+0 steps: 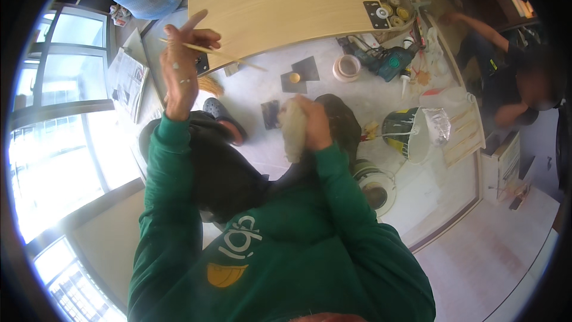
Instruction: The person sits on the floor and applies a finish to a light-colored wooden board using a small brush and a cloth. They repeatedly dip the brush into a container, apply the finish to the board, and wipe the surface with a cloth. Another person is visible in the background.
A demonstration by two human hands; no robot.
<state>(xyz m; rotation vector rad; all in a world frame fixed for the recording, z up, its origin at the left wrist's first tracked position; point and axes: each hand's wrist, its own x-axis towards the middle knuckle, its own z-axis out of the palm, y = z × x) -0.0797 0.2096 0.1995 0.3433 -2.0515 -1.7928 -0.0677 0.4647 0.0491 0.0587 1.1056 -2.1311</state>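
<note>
My left hand point(182, 62) is raised at the upper left, closed round a thin pale wooden stick point(235, 58) with the index finger stretched out. Pale smears mark the back of that hand. The stick points right, in front of a light wooden panel point(277, 3). Lower and nearer my body, my right hand point(314, 118) is wrapped round a pale, cloth-like wad point(294, 134), slightly blurred. Past it on the floor lie dark square plates point(305, 68), one with a small yellowish round piece point(294, 77) on it.
A whitish tub point(347, 68) and a green power tool point(396, 62) stand beyond my right hand. A paint bucket point(411, 134) and a round container point(376, 194) sit to the right. Tins point(395, 9) crowd the back right. Another person point(518, 77) is at the far right.
</note>
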